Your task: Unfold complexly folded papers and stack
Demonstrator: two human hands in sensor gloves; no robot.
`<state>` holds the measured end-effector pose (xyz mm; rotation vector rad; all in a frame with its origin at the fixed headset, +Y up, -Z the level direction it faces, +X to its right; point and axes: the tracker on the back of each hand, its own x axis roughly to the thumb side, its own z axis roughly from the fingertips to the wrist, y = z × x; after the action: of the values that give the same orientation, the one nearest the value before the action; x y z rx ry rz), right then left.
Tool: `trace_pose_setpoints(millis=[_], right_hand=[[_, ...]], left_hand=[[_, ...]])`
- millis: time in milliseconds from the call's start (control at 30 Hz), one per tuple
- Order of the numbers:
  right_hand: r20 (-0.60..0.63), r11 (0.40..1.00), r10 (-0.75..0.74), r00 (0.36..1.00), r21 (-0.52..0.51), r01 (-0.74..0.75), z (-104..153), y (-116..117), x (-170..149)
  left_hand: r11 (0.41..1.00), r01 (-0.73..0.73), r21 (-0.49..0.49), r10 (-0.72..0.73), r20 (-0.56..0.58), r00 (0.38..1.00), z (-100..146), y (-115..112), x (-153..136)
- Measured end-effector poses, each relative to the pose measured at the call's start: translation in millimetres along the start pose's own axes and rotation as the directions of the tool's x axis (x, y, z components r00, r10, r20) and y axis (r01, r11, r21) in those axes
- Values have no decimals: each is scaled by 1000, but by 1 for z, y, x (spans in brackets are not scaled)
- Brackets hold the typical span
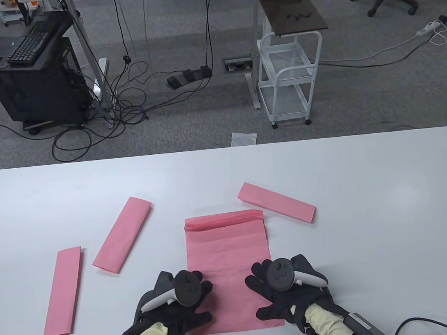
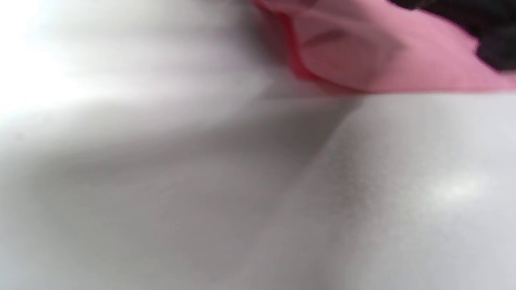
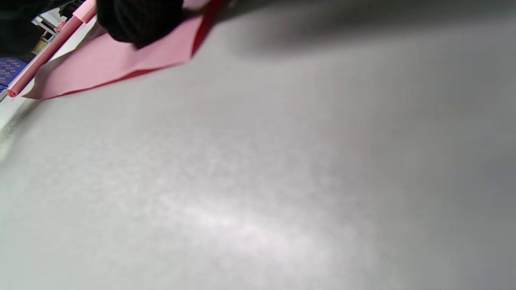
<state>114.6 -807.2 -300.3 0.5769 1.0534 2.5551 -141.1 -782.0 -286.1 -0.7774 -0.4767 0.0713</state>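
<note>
A white cart (image 1: 292, 79) stands beyond the white table (image 1: 364, 170).

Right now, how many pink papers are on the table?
4: one partly unfolded under both hands, and three folded strips at far left, left of centre and right.

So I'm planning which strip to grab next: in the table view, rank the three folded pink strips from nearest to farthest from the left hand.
From the left hand:
1. Middle-left strip, up-left.
2. Far-left strip, left.
3. Right strip, beyond the sheet.

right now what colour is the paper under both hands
Pink, plain with no pattern. The paper shows best in the table view, with the left hand and right hand on it.
</note>
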Motion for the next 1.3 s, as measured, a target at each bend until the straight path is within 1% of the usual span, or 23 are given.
trace_pose_setpoints(millis=[67, 100, 167, 233, 300, 400, 433, 533, 633, 700, 733, 800, 833, 867, 933, 1000, 1067, 1133, 1233, 1300], right_hand=[[0, 1000, 0, 1000, 0, 0, 0, 0, 0], [0, 1000, -2, 1000, 2, 2, 0, 0, 0], [0, 1000, -3, 1000, 3, 3, 0, 0, 0], [0, 1000, -3, 1000, 4, 3, 0, 0, 0], [0, 1000, -2, 1000, 5, 2, 0, 0, 0], [0, 1000, -1, 1000, 4, 1, 0, 0, 0], [-1, 1000, -1, 1000, 4, 1, -1, 0, 0], [-1, 1000, -1, 1000, 4, 1, -1, 0, 0], [-1, 1000, -1, 1000, 4, 1, -1, 0, 0], [-2, 1000, -1, 1000, 5, 1, 0, 0, 0], [-3, 1000, -1, 1000, 6, 1, 0, 0, 0], [-3, 1000, -2, 1000, 9, 2, 0, 0, 0], [-3, 1000, -2, 1000, 9, 2, 0, 0, 0], [-2, 1000, -4, 1000, 11, 4, 0, 0, 0], [-3, 1000, -3, 1000, 11, 3, 0, 0, 0], [-2, 1000, -4, 1000, 11, 4, -1, 0, 0], [-2, 1000, -4, 1000, 13, 4, -1, 1, 0], [-1, 1000, -5, 1000, 14, 5, -1, 1, -1], [-1, 1000, -5, 1000, 15, 5, -1, 1, -1], [-2, 1000, -5, 1000, 16, 5, -1, 1, -1]], left_hand=[[991, 128, -42, -127, 34, 991, -17, -4, 13], [987, 154, -37, -153, 38, 988, -26, -4, 18], [996, 84, -7, -83, 22, 996, -34, 1, 15], [998, 56, 24, -54, -48, 997, -39, 9, 3], [998, -15, 62, 24, -147, 989, -43, 20, -23], [987, -122, 103, 145, -250, 957, -42, 29, -53], [983, -150, 110, 175, -264, 949, -41, 31, -62], [977, -171, 126, 200, -279, 939, -41, 32, -69], [983, -143, 118, 172, -290, 942, -40, 35, -67], [982, -163, 98, 185, -288, 939, -38, 41, -61], [983, -164, 88, 182, -271, 945, -36, 43, -52], [992, -84, 95, 97, -141, 985, -34, 43, -26], [995, -59, 82, 67, -99, 993, -35, 42, -17], [999, -17, 44, 19, -55, 998, -38, 38, -3], [998, 57, 12, -57, -48, 997, -46, 34, 10], [996, 89, 11, -88, -39, 995, -57, 33, 19], [996, 88, 12, -88, -35, 996, -68, 35, 23], [998, 69, 9, -68, -47, 997, -78, 42, 21], [999, 39, 36, -35, -100, 994, -92, 58, 9], [998, -34, 57, 42, -141, 989, -102, 68, -5]])
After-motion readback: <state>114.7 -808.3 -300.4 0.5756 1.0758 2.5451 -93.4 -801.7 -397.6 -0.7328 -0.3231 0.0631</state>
